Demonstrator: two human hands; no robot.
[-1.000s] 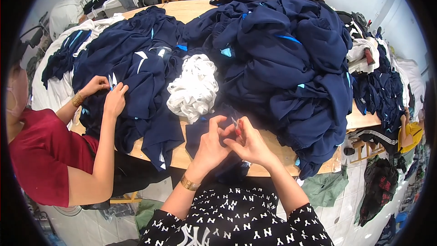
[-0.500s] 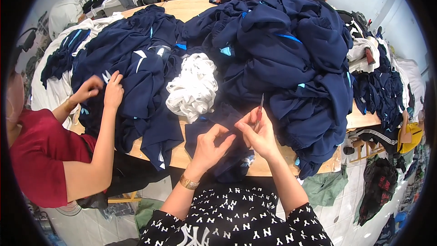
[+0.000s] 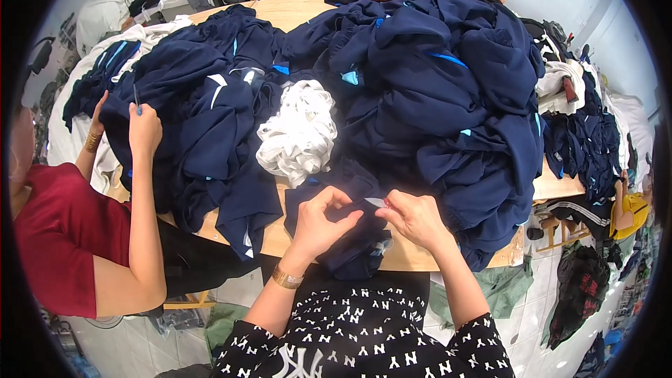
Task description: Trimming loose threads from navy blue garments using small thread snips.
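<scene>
Pinching navy garment [image 3: 350,189] btwn hands' grip

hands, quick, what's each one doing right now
Left hand: closed, pinching the navy garment on the wooden table.
Right hand: closed on a small thread snipper, tip at the fabric.

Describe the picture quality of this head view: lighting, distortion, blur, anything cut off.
Head view: even, soft light with no harsh glare; fisheye bends the round wooden table edge and leaves a black rim in the corners; the left hand and right hand on the dark navy fabric garment are sharp; the heap of white ribbed bands is near overexposed; far edges are squeezed and soft.
</scene>
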